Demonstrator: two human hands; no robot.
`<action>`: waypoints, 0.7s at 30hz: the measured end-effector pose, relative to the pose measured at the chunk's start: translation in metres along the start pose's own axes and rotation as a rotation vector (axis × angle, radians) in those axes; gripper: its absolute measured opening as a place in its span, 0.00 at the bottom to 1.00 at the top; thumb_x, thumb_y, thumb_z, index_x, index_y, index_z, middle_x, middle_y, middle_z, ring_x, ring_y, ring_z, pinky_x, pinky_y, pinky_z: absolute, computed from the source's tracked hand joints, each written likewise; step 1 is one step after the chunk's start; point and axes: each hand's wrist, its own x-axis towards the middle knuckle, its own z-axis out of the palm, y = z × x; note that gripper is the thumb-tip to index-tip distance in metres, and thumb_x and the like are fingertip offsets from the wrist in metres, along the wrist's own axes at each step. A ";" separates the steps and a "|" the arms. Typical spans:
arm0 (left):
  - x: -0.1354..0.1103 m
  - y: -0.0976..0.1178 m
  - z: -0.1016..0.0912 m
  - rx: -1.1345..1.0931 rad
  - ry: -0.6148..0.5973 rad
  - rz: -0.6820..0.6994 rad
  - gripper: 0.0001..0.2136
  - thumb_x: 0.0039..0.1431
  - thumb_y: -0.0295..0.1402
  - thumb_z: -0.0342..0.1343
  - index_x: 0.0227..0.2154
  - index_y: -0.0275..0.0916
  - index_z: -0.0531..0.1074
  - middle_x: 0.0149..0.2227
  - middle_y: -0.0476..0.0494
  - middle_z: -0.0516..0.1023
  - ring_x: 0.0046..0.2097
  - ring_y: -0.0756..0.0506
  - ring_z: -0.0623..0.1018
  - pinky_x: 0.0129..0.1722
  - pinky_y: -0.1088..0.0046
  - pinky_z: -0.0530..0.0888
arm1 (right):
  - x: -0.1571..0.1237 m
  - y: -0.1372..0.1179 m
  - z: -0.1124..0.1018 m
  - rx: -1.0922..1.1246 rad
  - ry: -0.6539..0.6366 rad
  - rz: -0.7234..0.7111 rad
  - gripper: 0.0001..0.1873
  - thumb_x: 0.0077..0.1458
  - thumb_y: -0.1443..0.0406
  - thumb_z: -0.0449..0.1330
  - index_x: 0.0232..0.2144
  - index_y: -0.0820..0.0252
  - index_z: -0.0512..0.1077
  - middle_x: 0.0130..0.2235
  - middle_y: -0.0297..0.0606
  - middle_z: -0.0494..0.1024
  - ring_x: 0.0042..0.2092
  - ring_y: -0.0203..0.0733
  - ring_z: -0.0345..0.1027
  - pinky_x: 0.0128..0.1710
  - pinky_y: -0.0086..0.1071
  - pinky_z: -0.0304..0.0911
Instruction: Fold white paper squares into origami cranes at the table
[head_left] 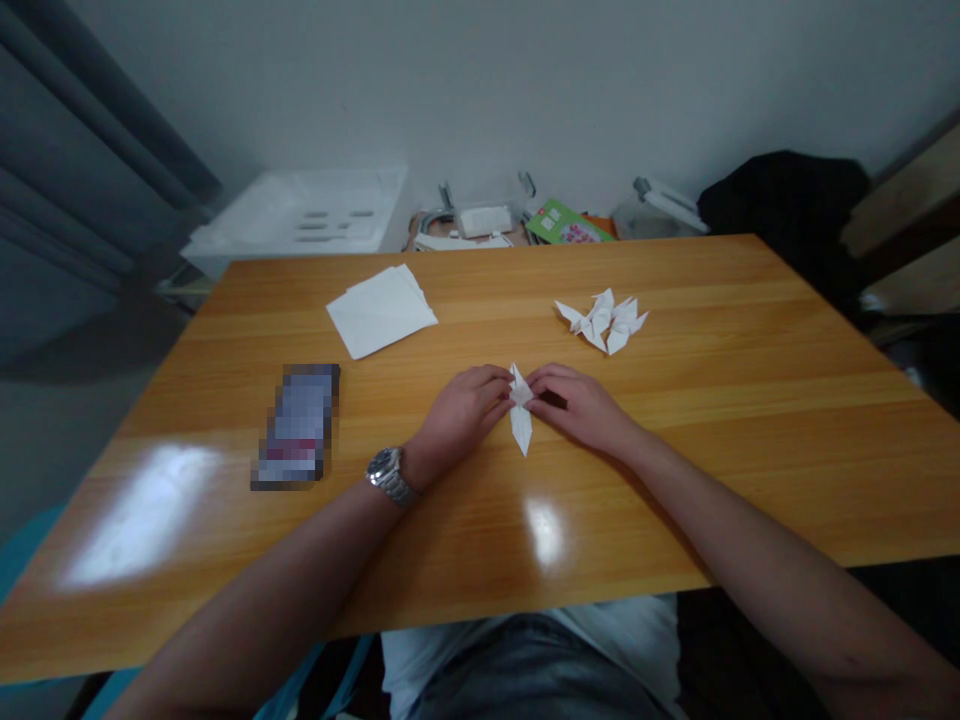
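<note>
A small, narrow folded piece of white paper (520,418) lies on the wooden table (675,480) in front of me, its lower tip pointing toward me. My left hand (459,418), with a metal watch on the wrist, pinches the paper's upper left edge with curled fingers. From the right side, my right hand (577,405) pinches the same upper part, fingers closed on it. Both hands rest on the tabletop.
A stack of flat white paper sheets (381,310) lies at the back left. Finished folded white paper figures (604,320) sit at the back right. A blurred phone (298,425) lies to the left. White trays and clutter stand behind the table.
</note>
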 end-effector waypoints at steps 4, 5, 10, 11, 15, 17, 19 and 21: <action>0.002 0.000 0.001 0.009 0.006 -0.024 0.08 0.69 0.32 0.54 0.45 0.37 0.76 0.56 0.37 0.76 0.58 0.39 0.75 0.60 0.57 0.72 | 0.002 0.005 0.004 0.009 0.007 0.003 0.04 0.63 0.66 0.62 0.35 0.59 0.76 0.43 0.44 0.78 0.46 0.46 0.73 0.48 0.41 0.69; 0.002 0.000 0.001 0.004 0.002 -0.034 0.08 0.69 0.32 0.54 0.44 0.36 0.76 0.57 0.37 0.76 0.58 0.39 0.75 0.61 0.57 0.72 | 0.002 0.006 0.004 0.012 0.011 0.003 0.05 0.63 0.66 0.62 0.34 0.60 0.76 0.43 0.44 0.78 0.46 0.46 0.73 0.48 0.42 0.69; 0.003 0.003 0.001 -0.036 -0.026 -0.066 0.07 0.68 0.30 0.54 0.44 0.35 0.76 0.56 0.36 0.77 0.58 0.40 0.76 0.61 0.58 0.72 | 0.003 0.005 0.005 0.014 0.015 0.015 0.06 0.64 0.66 0.60 0.34 0.59 0.75 0.43 0.44 0.77 0.46 0.46 0.72 0.48 0.42 0.69; 0.003 0.003 0.001 -0.045 -0.025 -0.066 0.07 0.68 0.31 0.54 0.44 0.36 0.75 0.56 0.37 0.77 0.58 0.40 0.76 0.62 0.58 0.71 | 0.003 0.004 0.005 0.009 0.019 0.020 0.06 0.64 0.66 0.60 0.33 0.59 0.75 0.43 0.44 0.77 0.46 0.46 0.72 0.48 0.41 0.68; 0.003 0.004 0.001 -0.109 0.003 -0.124 0.08 0.67 0.32 0.56 0.47 0.39 0.72 0.50 0.41 0.79 0.53 0.41 0.78 0.56 0.59 0.74 | 0.003 0.001 0.006 0.003 0.062 0.108 0.03 0.61 0.65 0.64 0.34 0.57 0.74 0.39 0.39 0.78 0.41 0.44 0.72 0.43 0.38 0.68; 0.002 0.004 0.001 -0.141 0.021 -0.182 0.08 0.66 0.32 0.58 0.46 0.40 0.69 0.47 0.42 0.80 0.49 0.41 0.79 0.51 0.61 0.76 | 0.003 0.000 0.006 0.032 0.091 0.182 0.04 0.59 0.65 0.66 0.35 0.57 0.73 0.37 0.37 0.79 0.37 0.42 0.72 0.39 0.36 0.68; 0.002 0.003 0.000 -0.157 0.031 -0.211 0.07 0.65 0.32 0.59 0.43 0.41 0.67 0.47 0.43 0.80 0.47 0.42 0.79 0.48 0.63 0.76 | 0.002 -0.001 0.007 0.069 0.110 0.228 0.06 0.58 0.64 0.66 0.36 0.56 0.73 0.36 0.35 0.79 0.36 0.41 0.72 0.37 0.35 0.68; 0.003 0.003 0.000 -0.157 0.026 -0.208 0.06 0.65 0.32 0.58 0.42 0.42 0.67 0.47 0.43 0.80 0.47 0.42 0.79 0.48 0.63 0.76 | 0.002 -0.002 0.007 0.099 0.121 0.243 0.07 0.57 0.63 0.66 0.35 0.56 0.72 0.36 0.35 0.79 0.35 0.41 0.72 0.36 0.35 0.68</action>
